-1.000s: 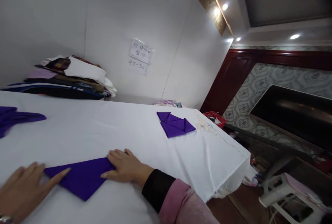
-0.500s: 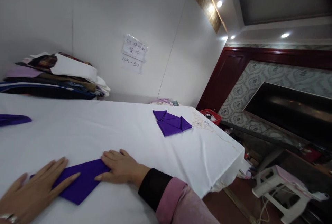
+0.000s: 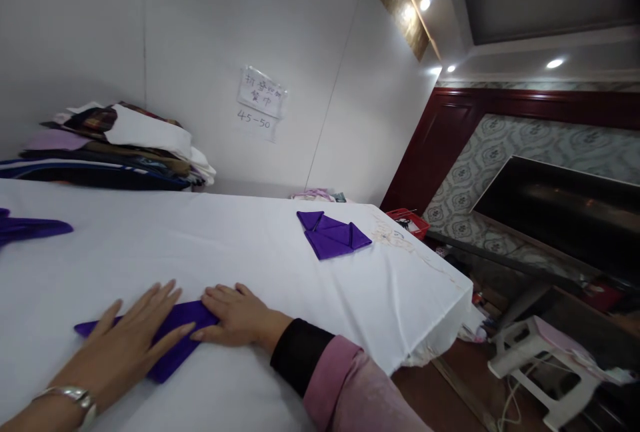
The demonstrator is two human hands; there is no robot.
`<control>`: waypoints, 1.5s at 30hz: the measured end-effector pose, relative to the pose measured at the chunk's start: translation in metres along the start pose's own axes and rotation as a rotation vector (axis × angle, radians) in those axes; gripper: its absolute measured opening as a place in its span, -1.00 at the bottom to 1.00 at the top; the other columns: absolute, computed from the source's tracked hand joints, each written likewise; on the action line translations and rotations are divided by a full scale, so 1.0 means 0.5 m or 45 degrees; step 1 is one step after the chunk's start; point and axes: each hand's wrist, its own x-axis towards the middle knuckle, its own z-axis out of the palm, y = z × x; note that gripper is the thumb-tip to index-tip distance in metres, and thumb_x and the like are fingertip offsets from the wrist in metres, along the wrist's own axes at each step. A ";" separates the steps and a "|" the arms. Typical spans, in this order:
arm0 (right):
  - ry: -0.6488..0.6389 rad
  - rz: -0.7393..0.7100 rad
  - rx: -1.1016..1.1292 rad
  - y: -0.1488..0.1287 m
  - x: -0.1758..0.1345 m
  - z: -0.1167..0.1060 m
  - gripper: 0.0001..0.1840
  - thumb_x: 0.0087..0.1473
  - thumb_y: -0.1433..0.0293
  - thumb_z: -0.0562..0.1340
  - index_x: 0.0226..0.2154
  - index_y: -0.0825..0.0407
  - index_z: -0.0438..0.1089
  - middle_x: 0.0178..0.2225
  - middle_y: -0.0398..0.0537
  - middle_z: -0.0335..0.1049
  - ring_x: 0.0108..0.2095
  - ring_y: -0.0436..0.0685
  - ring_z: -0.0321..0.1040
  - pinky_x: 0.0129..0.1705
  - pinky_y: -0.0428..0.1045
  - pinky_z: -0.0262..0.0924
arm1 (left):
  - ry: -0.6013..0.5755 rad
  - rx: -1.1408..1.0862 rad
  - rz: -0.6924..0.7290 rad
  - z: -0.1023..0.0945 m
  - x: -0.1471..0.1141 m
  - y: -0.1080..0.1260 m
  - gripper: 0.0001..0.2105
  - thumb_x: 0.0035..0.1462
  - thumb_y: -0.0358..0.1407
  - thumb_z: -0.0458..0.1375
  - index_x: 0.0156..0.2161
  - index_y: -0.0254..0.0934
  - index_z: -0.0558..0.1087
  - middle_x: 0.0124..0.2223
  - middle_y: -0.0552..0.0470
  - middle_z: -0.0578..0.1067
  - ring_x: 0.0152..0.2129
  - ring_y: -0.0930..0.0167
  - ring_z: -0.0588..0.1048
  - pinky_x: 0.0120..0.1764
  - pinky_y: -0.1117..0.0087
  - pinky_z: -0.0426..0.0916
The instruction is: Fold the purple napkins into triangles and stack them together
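Observation:
A folded purple cloth napkin [image 3: 173, 352] lies flat on the white tablecloth [image 3: 240, 392] in front of me. My left hand [image 3: 123, 335], with a silver bracelet at the wrist, rests flat across its middle, fingers spread, covering much of it. At the napkin's right end, my right hand [image 3: 235, 315] presses down with its palm low and fingers stretched out. A pointed purple tip shows to the left of my left hand. Farther back on the table lies another purple napkin [image 3: 333, 235], folded with two small corner flaps.
More purple cloth [image 3: 35, 227] lies at the left edge. A pile of folded clothes [image 3: 125, 145] sits against the wall, below a paper sign [image 3: 261, 95]. Past the table's right edge stand a red basket [image 3: 413, 224] and a white stool [image 3: 540, 359].
My left hand has slid right and a little away from me across the napkin, nearer my right hand. My right hand has stayed at the right end. The view has shifted slightly.

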 end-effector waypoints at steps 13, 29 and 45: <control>-0.030 0.073 0.052 0.035 -0.031 -0.009 -0.27 0.17 -0.02 -0.09 0.23 0.08 -0.14 0.28 0.04 -0.14 0.28 0.12 -0.28 0.25 0.18 -0.28 | -0.061 0.087 -0.026 0.038 -0.014 0.004 -0.60 0.16 -0.15 -0.23 -0.09 0.46 0.32 0.16 0.62 0.18 0.24 0.30 -0.04 0.15 -0.07 -0.19; 0.053 -0.066 -0.002 -0.043 0.000 -0.031 -0.23 0.17 -0.03 -0.12 0.24 0.12 -0.21 0.28 0.09 -0.18 0.29 0.15 -0.36 0.26 0.20 -0.39 | -0.479 0.411 -0.287 -0.024 0.029 0.075 -0.50 0.06 -0.22 -0.10 0.13 -0.20 0.28 0.25 0.00 0.13 0.21 0.24 0.07 0.17 0.04 -0.04; -0.067 0.099 0.102 0.048 -0.049 -0.009 -0.25 0.18 -0.02 -0.12 0.25 0.11 -0.18 0.29 0.09 -0.20 0.28 0.15 -0.30 0.25 0.21 -0.37 | -0.504 0.374 -0.330 -0.046 0.037 0.098 -0.48 0.07 -0.25 -0.07 0.18 -0.26 0.19 0.26 -0.03 0.07 0.21 0.27 0.05 0.18 0.06 -0.04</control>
